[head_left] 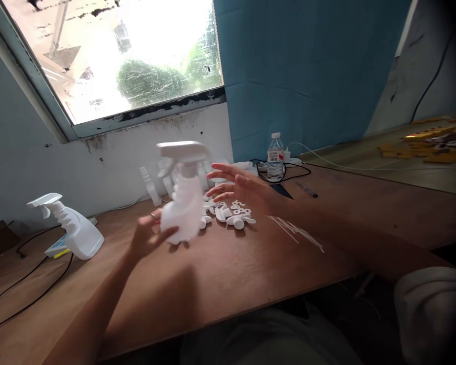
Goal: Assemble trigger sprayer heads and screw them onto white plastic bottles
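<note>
White spray bottle (182, 195), trigger head fitted, upright above the table (251, 263), outline motion-blurred. Left hand (150, 235) clasps its base. Right hand (239, 190) spread flat, fingers apart, just beside it. Small white parts (231, 213) behind are indistinct.

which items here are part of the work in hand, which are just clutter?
In hand:
left hand gripping white spray bottle
right hand open beside it
white plastic parts
second spray bottle

Lying about:
water bottle
black cables
pen
</note>
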Demonstrator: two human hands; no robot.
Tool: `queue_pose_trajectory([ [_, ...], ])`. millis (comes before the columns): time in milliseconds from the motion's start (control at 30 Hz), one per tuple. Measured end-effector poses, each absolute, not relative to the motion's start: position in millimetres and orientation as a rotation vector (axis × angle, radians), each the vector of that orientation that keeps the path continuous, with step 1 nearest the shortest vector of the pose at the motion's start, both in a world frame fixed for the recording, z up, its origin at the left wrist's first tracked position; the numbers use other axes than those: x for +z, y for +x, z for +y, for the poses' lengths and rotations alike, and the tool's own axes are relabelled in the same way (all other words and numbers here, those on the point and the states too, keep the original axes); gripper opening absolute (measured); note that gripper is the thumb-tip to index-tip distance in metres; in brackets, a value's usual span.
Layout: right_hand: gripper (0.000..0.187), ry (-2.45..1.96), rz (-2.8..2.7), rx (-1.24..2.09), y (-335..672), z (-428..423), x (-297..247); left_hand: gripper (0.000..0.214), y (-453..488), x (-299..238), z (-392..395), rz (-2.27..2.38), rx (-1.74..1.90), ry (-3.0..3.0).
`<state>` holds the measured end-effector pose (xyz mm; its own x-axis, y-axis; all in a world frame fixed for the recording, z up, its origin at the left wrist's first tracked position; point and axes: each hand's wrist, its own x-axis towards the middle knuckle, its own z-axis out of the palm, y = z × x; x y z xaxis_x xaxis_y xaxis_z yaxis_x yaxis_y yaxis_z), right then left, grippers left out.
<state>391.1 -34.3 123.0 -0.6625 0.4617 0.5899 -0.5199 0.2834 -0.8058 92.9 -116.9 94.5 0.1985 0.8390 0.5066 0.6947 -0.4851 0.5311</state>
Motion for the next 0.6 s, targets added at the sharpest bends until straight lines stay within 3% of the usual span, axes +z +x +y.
queue_pose_trajectory([
  [67, 0.046, -0.084, -1.719, 1.436, 399.0, -17.9, 112.2, 0.042, 58.1, 95.4, -102.0, 1.832, 1.352, 2.178],
  [167, 0.043, -0.298, -1.651, 1.392, 410.0, 9.1, 93.1, 0.041, 6.6, 86.4, -82.9, 2.572, 1.257, 1.784],
  [267, 0.042, -0.471, -1.655, 1.386, 417.8, 30.7, 77.5, 0.046, -34.2, 70.4, -72.1, 2.929, 1.069, 1.470],
  [467, 0.038, -0.595, -1.658, 1.399, 420.8, 47.2, 63.8, 0.056, -71.7, 54.9, -71.7, 3.062, 0.785, 1.129],
  [600, 0.036, -0.584, -1.667, 1.380, 416.2, 48.0, 59.6, 0.039, -85.1, 64.0, -82.0, 2.910, 0.763, 1.148],
])
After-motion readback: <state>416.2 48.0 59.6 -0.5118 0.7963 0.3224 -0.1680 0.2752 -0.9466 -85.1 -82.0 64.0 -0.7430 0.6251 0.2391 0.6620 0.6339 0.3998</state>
